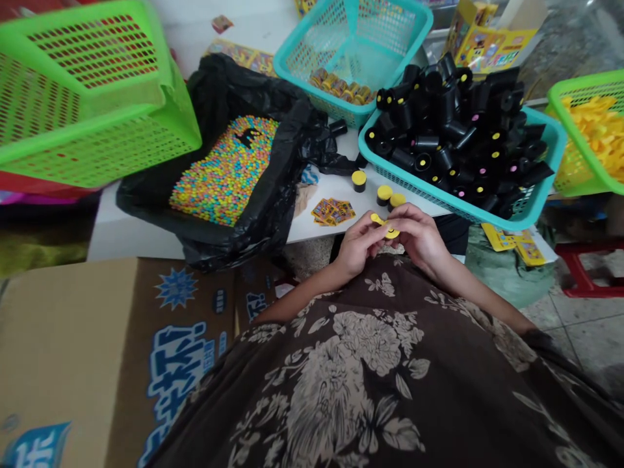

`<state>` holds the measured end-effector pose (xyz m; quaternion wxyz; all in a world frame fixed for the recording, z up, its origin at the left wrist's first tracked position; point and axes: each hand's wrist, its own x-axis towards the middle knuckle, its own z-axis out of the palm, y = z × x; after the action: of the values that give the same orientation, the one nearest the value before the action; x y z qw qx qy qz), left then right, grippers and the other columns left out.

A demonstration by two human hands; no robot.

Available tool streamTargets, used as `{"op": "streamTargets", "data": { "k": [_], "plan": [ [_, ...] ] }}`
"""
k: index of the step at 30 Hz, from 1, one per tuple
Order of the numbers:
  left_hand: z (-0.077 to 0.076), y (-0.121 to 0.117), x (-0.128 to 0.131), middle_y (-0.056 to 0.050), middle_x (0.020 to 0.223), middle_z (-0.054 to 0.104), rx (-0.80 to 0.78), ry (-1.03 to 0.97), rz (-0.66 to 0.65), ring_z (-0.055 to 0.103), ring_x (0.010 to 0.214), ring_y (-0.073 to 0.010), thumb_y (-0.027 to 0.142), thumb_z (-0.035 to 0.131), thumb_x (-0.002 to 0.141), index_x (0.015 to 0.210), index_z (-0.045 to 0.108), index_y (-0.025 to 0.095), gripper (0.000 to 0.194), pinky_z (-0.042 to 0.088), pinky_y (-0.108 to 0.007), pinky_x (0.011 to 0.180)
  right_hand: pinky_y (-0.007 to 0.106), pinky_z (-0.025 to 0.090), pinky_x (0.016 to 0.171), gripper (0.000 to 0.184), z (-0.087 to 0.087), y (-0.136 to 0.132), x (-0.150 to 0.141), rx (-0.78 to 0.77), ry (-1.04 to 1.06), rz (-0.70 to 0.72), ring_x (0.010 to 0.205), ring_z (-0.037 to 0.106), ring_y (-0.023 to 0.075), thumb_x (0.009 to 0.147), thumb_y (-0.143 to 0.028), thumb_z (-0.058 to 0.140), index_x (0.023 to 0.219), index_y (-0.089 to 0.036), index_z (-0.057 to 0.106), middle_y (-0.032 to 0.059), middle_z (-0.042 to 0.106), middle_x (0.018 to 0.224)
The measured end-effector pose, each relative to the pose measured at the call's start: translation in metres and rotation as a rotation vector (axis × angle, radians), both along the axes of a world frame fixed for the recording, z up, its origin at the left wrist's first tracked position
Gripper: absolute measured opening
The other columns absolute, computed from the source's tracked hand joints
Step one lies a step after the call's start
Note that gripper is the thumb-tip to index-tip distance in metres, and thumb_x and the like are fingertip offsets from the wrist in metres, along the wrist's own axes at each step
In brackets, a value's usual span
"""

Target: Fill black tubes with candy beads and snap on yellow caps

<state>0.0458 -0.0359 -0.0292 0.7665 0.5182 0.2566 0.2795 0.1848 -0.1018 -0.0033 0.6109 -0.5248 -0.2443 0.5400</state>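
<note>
My left hand point(355, 246) and my right hand point(418, 235) meet just below the edge of the white table point(141, 227). The left hand's fingers pinch a small yellow cap point(376, 219). In the right hand's closed fingers sits a small black tube with a yellow end point(391, 231). Three black tubes with yellow caps point(359, 180) stand on the table just beyond my hands. A small pile of yellow printed stickers point(333, 210) lies left of them.
A teal basket point(541, 195) heaped with black tubes sits at right. Another teal basket point(312, 45) behind holds a few labelled tubes. A black bag point(273, 201) holds coloured candy beads. Green baskets point(97, 84) stand far left and right. A cardboard box point(73, 344) is at lower left.
</note>
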Motion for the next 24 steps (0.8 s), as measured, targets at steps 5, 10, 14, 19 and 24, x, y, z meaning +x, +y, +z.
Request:
{"op": "streamTargets", "data": {
  "k": [5, 10, 14, 19, 24],
  "plan": [
    [0.006, 0.001, -0.002, 0.006, 0.059, 0.053, -0.105, 0.031, 0.039, 0.042, 0.043, -0.0062, 0.062, 0.084, 0.074, 0.079, 0.054, 0.022, 0.051, 0.022, -0.021, 0.036, 0.030, 0.047, 0.050, 0.033, -0.005, -0.004, -0.001, 0.016, -0.042, 0.037, 0.058, 0.062, 0.0163, 0.074, -0.051, 0.084, 0.088, -0.025, 0.069, -0.0030, 0.067, 0.072],
    [0.008, 0.013, -0.008, 0.003, 0.067, 0.059, -0.282, -0.016, -0.110, 0.045, 0.039, -0.0065, 0.059, 0.088, 0.067, 0.092, 0.065, 0.021, 0.051, 0.021, -0.022, 0.031, 0.038, 0.058, 0.087, 0.056, -0.005, -0.007, 0.012, 0.252, -0.508, 0.175, 0.103, 0.068, 0.0238, 0.069, -0.060, 0.093, 0.114, -0.031, 0.077, 0.0023, 0.073, 0.108],
    [0.005, 0.014, -0.012, 0.003, 0.070, 0.060, -0.306, -0.053, -0.227, 0.045, 0.038, -0.0057, 0.063, 0.090, 0.067, 0.094, 0.067, 0.022, 0.055, 0.023, -0.023, 0.031, 0.041, 0.057, 0.090, 0.053, -0.010, -0.003, 0.016, 0.294, -0.422, 0.190, 0.100, 0.068, 0.0239, 0.065, -0.061, 0.096, 0.106, -0.033, 0.079, 0.0015, 0.074, 0.105],
    [0.001, 0.009, -0.012, 0.007, 0.063, 0.055, -0.261, -0.050, -0.266, 0.047, 0.039, -0.0062, 0.062, 0.090, 0.071, 0.095, 0.060, 0.023, 0.055, 0.023, -0.021, 0.033, 0.041, 0.056, 0.091, 0.028, -0.011, -0.004, 0.007, 0.375, -0.465, -0.013, 0.097, 0.068, 0.0231, 0.077, -0.054, 0.091, 0.086, -0.031, 0.079, 0.0023, 0.074, 0.097],
    [-0.002, 0.006, -0.011, 0.009, 0.067, 0.053, -0.221, -0.090, -0.206, 0.045, 0.040, -0.0037, 0.058, 0.090, 0.073, 0.089, 0.055, 0.022, 0.053, 0.025, -0.019, 0.035, 0.042, 0.055, 0.090, 0.020, -0.007, -0.008, 0.002, 0.442, -0.580, -0.043, 0.093, 0.068, 0.0228, 0.087, -0.050, 0.084, 0.088, -0.030, 0.078, 0.0028, 0.074, 0.095]
  ]
}}
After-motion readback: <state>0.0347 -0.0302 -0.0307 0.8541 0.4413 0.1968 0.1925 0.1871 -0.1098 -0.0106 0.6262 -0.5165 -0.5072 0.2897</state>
